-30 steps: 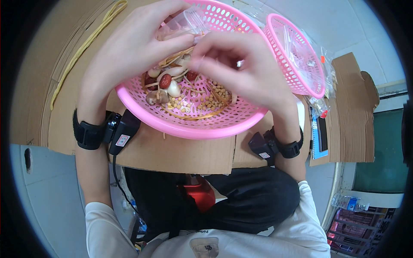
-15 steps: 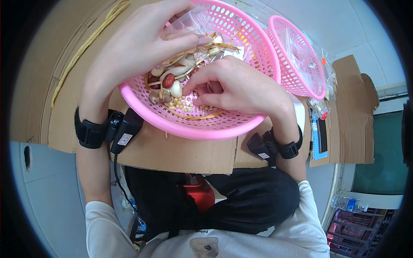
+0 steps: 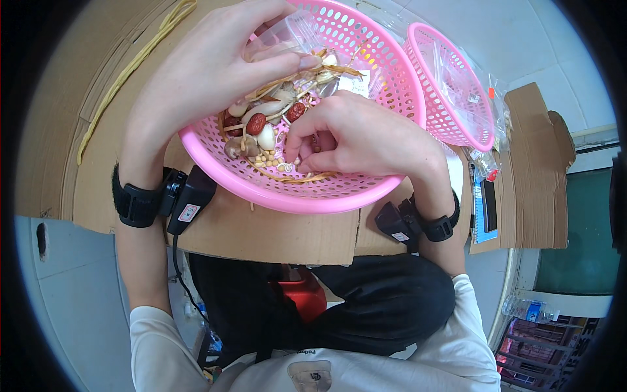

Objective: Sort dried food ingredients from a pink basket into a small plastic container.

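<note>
A pink perforated plastic basket (image 3: pixel 261 191) holds a mix of dried soup ingredients. My left hand (image 3: pixel 228 59) grips a clear plastic bag (image 3: pixel 286 34) at the basket's far left, thumb along its near side, other fingers mostly hidden. My right hand (image 3: pixel 359 134) is low in the basket, fingers curled inward, with small yellow beans partly showing in them. More yellow beans (image 3: pixel 266 160) lie to its left, next to a white bulb-like piece (image 3: pixel 266 137), a red date (image 3: pixel 256 123) and a brown mushroom (image 3: pixel 240 147). Another red date (image 3: pixel 296 112) and dried stalks lie beyond.
A second pink basket (image 3: pixel 483 108) with clear bags stands at the far right, beside more packets and a blue notebook (image 3: pixel 484 212). Cardboard (image 3: pixel 294 238) covers the table. A yellow cord (image 3: pixel 124 75) lies at the left. Both wrists wear black strapped devices (image 3: pixel 191 199).
My right hand has drawn slightly right with its fingers curling in, leaving fewer yellow beans beside it. One red date shows more fully. My left hand stays on the bag.
</note>
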A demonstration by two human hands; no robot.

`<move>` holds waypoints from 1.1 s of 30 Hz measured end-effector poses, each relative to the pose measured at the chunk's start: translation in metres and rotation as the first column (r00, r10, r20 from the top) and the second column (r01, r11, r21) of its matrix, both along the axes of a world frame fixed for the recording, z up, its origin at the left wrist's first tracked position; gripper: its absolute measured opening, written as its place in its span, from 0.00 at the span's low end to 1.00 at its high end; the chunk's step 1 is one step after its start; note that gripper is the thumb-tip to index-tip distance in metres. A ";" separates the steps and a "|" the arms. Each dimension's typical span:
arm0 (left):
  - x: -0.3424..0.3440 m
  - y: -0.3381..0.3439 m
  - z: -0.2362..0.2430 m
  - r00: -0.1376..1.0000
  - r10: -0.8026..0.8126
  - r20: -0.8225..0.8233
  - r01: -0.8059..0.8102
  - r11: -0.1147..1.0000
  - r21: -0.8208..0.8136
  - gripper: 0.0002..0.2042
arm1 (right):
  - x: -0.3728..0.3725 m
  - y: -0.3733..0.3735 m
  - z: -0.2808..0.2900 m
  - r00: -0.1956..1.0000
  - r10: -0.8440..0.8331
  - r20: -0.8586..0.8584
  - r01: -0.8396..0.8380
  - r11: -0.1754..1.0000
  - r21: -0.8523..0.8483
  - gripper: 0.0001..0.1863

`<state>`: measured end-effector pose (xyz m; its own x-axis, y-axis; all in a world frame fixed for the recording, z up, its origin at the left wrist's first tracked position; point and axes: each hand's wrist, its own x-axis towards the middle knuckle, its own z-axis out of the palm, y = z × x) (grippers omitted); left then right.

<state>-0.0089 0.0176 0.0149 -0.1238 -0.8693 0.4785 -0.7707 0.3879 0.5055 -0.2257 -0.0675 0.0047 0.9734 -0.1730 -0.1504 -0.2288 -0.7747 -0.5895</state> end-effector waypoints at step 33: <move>-0.007 0.001 0.009 0.987 0.081 -0.139 -0.061 0.987 0.146 0.23 | -0.001 -0.012 -0.012 0.916 -0.167 0.364 0.284 0.911 -0.298 0.09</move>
